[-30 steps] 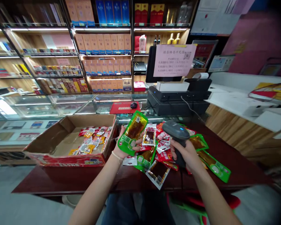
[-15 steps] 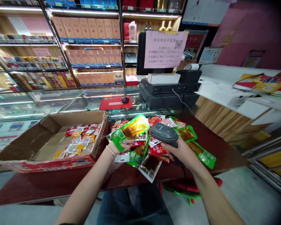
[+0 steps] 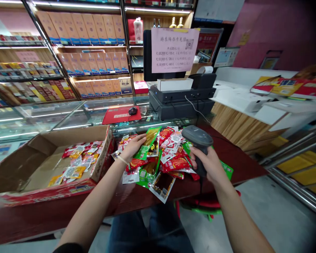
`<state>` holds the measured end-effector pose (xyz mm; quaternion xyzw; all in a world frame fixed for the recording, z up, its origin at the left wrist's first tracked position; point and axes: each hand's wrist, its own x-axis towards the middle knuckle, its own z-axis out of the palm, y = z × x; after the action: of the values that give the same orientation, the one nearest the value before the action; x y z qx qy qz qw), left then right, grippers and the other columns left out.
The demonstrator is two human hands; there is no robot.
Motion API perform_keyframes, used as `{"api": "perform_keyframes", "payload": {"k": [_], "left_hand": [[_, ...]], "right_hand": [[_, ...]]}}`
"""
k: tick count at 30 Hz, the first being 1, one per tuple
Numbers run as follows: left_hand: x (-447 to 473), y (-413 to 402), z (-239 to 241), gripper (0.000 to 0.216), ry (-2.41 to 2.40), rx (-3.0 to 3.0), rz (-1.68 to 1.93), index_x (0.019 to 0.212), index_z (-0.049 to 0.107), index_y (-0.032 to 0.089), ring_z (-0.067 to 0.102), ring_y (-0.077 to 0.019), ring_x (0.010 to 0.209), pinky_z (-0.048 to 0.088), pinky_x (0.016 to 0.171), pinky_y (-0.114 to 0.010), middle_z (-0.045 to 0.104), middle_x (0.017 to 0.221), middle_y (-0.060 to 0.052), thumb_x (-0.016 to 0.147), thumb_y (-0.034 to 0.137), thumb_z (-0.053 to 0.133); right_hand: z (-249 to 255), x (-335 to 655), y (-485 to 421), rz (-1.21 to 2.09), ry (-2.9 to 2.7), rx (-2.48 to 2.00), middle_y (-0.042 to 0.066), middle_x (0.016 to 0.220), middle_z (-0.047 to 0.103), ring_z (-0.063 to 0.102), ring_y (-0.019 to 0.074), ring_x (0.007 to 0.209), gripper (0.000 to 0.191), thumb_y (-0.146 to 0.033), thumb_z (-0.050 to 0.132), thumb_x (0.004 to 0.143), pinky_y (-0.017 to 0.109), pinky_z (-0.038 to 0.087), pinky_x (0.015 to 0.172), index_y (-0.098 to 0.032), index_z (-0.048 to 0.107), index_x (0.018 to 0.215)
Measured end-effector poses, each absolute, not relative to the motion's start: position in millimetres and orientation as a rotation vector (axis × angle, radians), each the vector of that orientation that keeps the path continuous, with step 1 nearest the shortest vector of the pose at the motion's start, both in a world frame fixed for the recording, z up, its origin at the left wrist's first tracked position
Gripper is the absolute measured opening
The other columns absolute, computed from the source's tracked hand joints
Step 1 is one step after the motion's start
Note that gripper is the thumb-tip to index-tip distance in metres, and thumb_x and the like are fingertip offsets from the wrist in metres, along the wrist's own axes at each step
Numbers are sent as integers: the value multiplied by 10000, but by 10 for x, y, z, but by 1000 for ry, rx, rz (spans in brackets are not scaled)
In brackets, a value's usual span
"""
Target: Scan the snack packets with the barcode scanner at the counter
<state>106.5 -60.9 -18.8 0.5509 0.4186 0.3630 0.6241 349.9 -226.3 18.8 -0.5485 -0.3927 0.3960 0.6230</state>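
Observation:
My left hand (image 3: 133, 144) is over the left part of the heap, fingers closed at the edge of a green snack packet (image 3: 153, 137) with a golden-brown front. My right hand (image 3: 210, 164) wraps round the handle of a dark grey barcode scanner (image 3: 197, 135), held up above the right side of the heap. Under and between both hands lie red snack packets (image 3: 176, 163), another green packet (image 3: 148, 175) and a dark packet with a silver border (image 3: 162, 186) near the table's front edge. My left thumb is hidden.
An open cardboard box (image 3: 39, 149) with several small packets stands at the left on the dark red table (image 3: 246, 168). Behind are a mouse (image 3: 132, 110) on a red mat (image 3: 110, 116), a monitor with a pink paper sign (image 3: 173, 52), and a black cash drawer (image 3: 179, 108).
My left hand has turned palm down and set the green packet lower on the heap. The scanner has moved to the right, away from that packet. The view has shifted slightly right.

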Motion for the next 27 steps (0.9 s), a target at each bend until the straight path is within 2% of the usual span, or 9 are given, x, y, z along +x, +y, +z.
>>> {"api": "perform_keyframes", "payload": {"k": [4,7,11,14,18,21,27], "left_hand": [[1474,-428,-282,444,1117,1800,836,1263,648,179,591,-285,1202,433,1042,-404,658,1292,-118,853,350,643],[1726,-338,-373,474,1178,2064,712,1338,580,144,502,-302,1323,350,1118,-419,588,1373,-168,880,268,580],[1846,-355,-463,523,1256,2363,416,1351,560,123,461,-371,1340,316,1126,-478,516,1409,-230,855,279,614],[1818,-407,-485,551,1277,2437,370,1364,550,132,433,-399,1351,298,1132,-508,488,1418,-235,852,322,619],[1736,-421,-457,507,1209,2370,456,1355,561,139,496,-353,1303,357,1112,-455,530,1361,-207,877,309,575],[1631,-438,-367,436,1175,2320,562,1297,614,176,482,-323,1334,351,1138,-429,541,1380,-164,877,287,576],[1155,-649,74,303,1016,2315,862,1160,691,189,579,-286,1215,408,1096,-435,659,1253,-126,916,277,534]], "right_hand": [[148,3586,-2271,901,-854,-1241,-72,568,540,461,78,397,416,-509,795,735,203,383,374,-218,507,809],[113,3629,-2283,903,-844,-1260,-74,572,549,460,79,386,431,-503,810,715,209,389,369,-224,498,817],[73,3663,-2289,919,-822,-1280,-74,557,539,457,93,381,450,-510,825,693,228,393,363,-232,502,839],[57,3664,-2269,935,-807,-1281,-72,556,541,457,100,386,459,-511,836,682,233,395,364,-235,509,846],[73,3620,-2217,941,-828,-1269,-68,547,539,457,98,387,451,-516,834,686,227,394,364,-234,505,815],[112,3551,-2180,946,-883,-1273,-58,546,538,456,92,386,427,-504,820,709,222,391,369,-226,499,753],[193,3313,-2077,999,-962,-1268,-50,555,542,472,89,387,412,-491,821,717,211,378,369,-210,521,750]]}}
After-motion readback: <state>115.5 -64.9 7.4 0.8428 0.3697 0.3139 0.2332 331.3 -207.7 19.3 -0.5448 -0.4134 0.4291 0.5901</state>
